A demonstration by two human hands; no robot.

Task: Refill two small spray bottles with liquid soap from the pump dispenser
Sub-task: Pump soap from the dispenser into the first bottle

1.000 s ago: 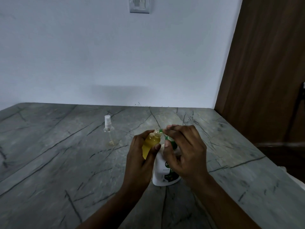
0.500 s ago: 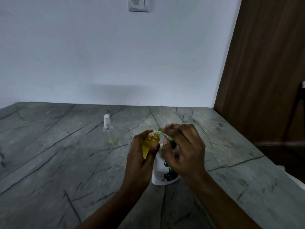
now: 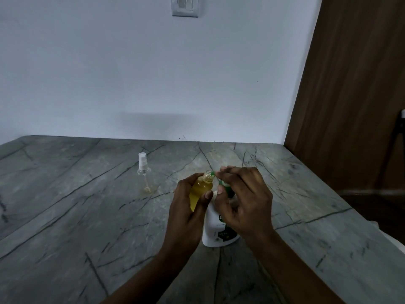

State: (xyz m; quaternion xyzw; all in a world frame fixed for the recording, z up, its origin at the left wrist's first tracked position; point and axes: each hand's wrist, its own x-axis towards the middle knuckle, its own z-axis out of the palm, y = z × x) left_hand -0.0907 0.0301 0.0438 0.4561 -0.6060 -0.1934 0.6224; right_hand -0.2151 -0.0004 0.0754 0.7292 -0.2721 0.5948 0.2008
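My left hand (image 3: 186, 207) grips a small uncapped spray bottle (image 3: 200, 189) holding yellow liquid, tilted with its open neck against the green pump spout (image 3: 213, 173). My right hand (image 3: 243, 200) lies over the green pump head, fingers bent over it, on the white soap dispenser (image 3: 215, 229) that stands on the counter. The hand hides most of the pump head. A second small clear spray bottle (image 3: 144, 174) with its white sprayer on stands upright to the left, nearly empty with a trace of yellow at the bottom.
The grey veined stone counter (image 3: 76, 216) runs to a white wall at the back. A brown wooden panel (image 3: 350, 95) borders it on the right. A switch plate (image 3: 185, 6) sits high on the wall. The removed sprayer cap is not in view.
Both hands and the bottle have stayed at the dispenser. The view has shifted slightly; nothing else visibly moved.
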